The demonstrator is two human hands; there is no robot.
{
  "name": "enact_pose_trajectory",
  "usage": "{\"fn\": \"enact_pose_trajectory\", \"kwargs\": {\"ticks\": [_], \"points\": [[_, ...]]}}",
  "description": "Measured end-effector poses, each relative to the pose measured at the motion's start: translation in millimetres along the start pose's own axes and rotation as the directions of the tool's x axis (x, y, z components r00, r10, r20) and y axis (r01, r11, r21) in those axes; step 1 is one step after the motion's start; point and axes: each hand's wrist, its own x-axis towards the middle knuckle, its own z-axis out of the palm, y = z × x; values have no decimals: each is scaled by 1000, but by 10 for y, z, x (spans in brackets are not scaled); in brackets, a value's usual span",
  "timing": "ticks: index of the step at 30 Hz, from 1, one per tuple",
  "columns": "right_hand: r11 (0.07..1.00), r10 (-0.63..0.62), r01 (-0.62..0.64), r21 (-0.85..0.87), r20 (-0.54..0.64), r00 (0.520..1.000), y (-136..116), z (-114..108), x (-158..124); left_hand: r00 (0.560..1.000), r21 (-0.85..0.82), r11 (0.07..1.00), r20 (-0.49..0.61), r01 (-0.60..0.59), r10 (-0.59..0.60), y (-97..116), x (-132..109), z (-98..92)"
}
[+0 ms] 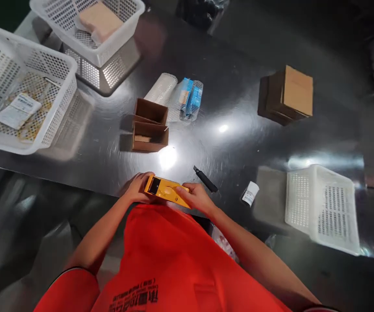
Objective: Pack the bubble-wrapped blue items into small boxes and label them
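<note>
Close to my body, at the table's near edge, I hold a flat yellow box (168,190) with a dark panel at its left end. My left hand (139,187) is closed around that left end. The right end is gripped by my right hand (196,197), its thumb lying on the top face. Just beyond my right hand lies a black utility knife (205,179). A small roll of white labels (250,193) sits farther right. Two open brown cardboard boxes (150,137) stand side by side beyond my left hand.
Bubble-wrapped blue packs (191,99) and a roll of bubble wrap (161,89) lie behind the open boxes. White plastic baskets (57,104) stand at left, holding packets. Cardboard boxes (298,93) are at back right, and another white basket (323,208) is tipped at right on the metal table (232,143).
</note>
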Motion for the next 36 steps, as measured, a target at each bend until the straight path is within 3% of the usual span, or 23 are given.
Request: {"fn": "enact_pose_trajectory", "kwargs": {"ticks": [3,6,11,13,15,17,19,22,26,30,33,36], "points": [[998,22,-23,-60,-14,1000,284,-278,-164,996,65,998,92,-12,6,-34,13,-35],[993,79,-85,-81,-67,995,704,-523,-334,990,150,988,124,45,-64,-23,-3,-87],[995,43,-46,-85,-35,998,1087,-551,-309,985,367,927,118,75,-127,93,-62,-181],[996,30,-32,-81,-24,999,1097,-485,-242,990,545,837,91,44,-111,196,-61,-180],[997,16,-17,-70,-19,1000,1068,-400,-176,993,724,690,101,-29,-63,342,-27,-138],[998,-10,8,-54,-25,1000,1021,-296,-110,983,822,553,179,-132,-31,506,43,-71],[999,-39,38,-37,-20,999,975,-185,-41,954,843,487,294,-228,-63,639,135,-13],[997,-74,74,5,4,997,965,-72,46,922,847,464,360,-258,-145,699,250,-2],[992,-122,121,49,29,992,1182,-147,44,926,847,470,351,-249,-142,603,279,-82],[987,-94,97,-127,31,995,1437,-322,-66,923,861,451,343,-235,-173,583,267,-122],[947,-27,34,-319,25,999,1314,-309,-59,916,882,403,347,-245,-201,639,285,-117],[919,20,-4,-394,37,999,967,-190,64,917,893,364,351,-266,-191,700,310,-102]]}}
